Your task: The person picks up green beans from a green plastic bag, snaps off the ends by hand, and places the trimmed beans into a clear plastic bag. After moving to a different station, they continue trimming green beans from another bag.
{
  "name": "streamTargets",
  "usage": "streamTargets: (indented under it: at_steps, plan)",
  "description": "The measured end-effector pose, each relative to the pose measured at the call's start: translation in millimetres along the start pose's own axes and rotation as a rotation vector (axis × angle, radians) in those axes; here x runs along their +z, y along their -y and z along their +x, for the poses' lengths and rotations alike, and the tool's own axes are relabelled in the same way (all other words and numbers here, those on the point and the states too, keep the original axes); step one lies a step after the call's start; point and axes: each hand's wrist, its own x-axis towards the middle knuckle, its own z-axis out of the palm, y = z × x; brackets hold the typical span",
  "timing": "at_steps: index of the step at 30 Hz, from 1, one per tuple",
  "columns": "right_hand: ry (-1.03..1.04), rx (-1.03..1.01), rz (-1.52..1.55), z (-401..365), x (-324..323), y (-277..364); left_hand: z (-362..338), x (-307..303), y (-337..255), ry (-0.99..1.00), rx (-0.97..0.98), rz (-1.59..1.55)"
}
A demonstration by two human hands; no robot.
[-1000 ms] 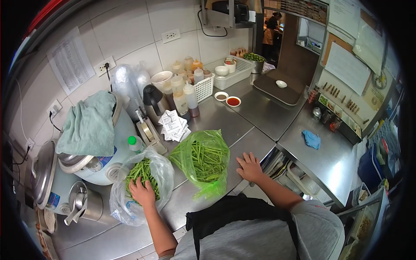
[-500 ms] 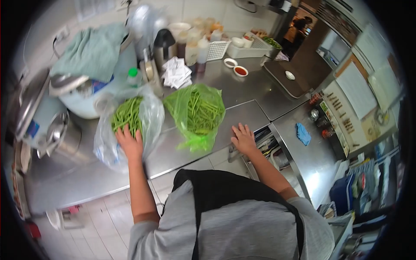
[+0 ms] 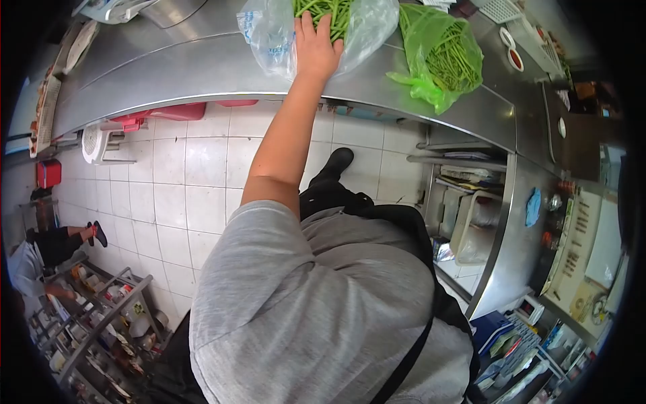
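My left hand (image 3: 317, 48) lies with fingers spread on a heap of green beans (image 3: 342, 19) at the top of the head view. These beans sit in an open clear plastic bag (image 3: 268, 42) on the steel counter (image 3: 195, 64). To their right, apart from the hand, is a green plastic bag (image 3: 437, 97) with more beans (image 3: 454, 59) in it. The upper edge of the frame cuts off part of the clear bag. My right hand is out of sight.
Two small sauce dishes (image 3: 515, 59) stand beyond the green bag. A blue crumpled item (image 3: 533, 207) lies on the right-hand counter. A white stool (image 3: 101, 143) stands on the tiled floor. Left, a person (image 3: 57, 246) is near a loaded metal rack (image 3: 108, 306).
The view has swung down and left, so the bags sit higher and further right in it. My left hand stays on the beans. My right hand, earlier resting at the counter edge, has left the view.
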Motion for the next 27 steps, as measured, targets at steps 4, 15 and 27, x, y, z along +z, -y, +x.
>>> streamTargets:
  at_steps: [4,15,27]
  plan:
    - [-0.046,0.100,0.213,-34.6,39.3,-13.4,0.1,8.2,-0.6,0.042,-0.011,-0.010]
    - [-0.002,0.171,0.435,-76.6,126.9,5.8,-6.6,12.7,-36.8,0.247,-0.021,0.185]
    - [-0.105,0.133,0.284,-48.1,10.4,3.6,1.5,10.4,-35.6,0.347,0.051,0.111]
